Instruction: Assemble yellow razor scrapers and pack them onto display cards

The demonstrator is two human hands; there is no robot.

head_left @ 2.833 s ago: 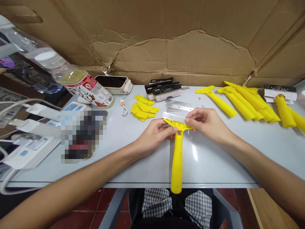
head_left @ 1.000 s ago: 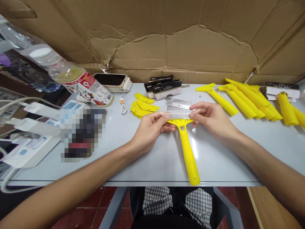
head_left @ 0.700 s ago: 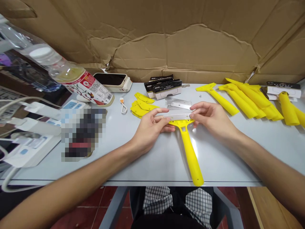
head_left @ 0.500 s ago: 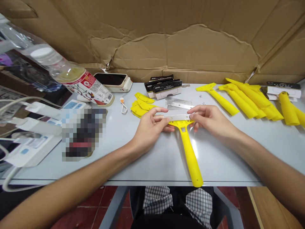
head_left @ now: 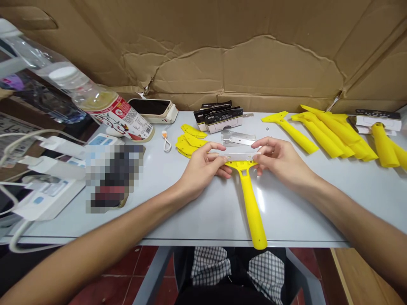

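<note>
- Backdrop: a creased, torn cardboard sheet (head_left: 248, 63) stands behind the far edge of the table (head_left: 292, 212).
- Upper right: yellow scrapers (head_left: 330, 135) lie in a pile, with a lone scraper (head_left: 291, 132) just left of it.
- Upper left: a plastic bottle (head_left: 111, 114) lies on its side beside a phone (head_left: 154, 108); a power strip (head_left: 47, 199) sits at the left.
- Upper centre: black-and-white packs (head_left: 221, 118) lie near the far edge, with yellow heads (head_left: 190, 142) to their left and spare blades (head_left: 238, 139) in front.
- Centre: a yellow scraper (head_left: 252, 212) lies on the table, its handle pointing toward the person.
- Operation shown: the left hand (head_left: 203, 169) and right hand (head_left: 281, 161) hold a steel blade (head_left: 238, 156) level along the top of the scraper head.
- Left fingers (head_left: 216, 146): thumb and forefinger pinch the blade's left end; the others curl beneath.
- Right fingers (head_left: 265, 146): they pinch the right end, slightly spread.
- Contact: the blade appears to touch the head; whether it is fixed cannot be told from this view.
</note>
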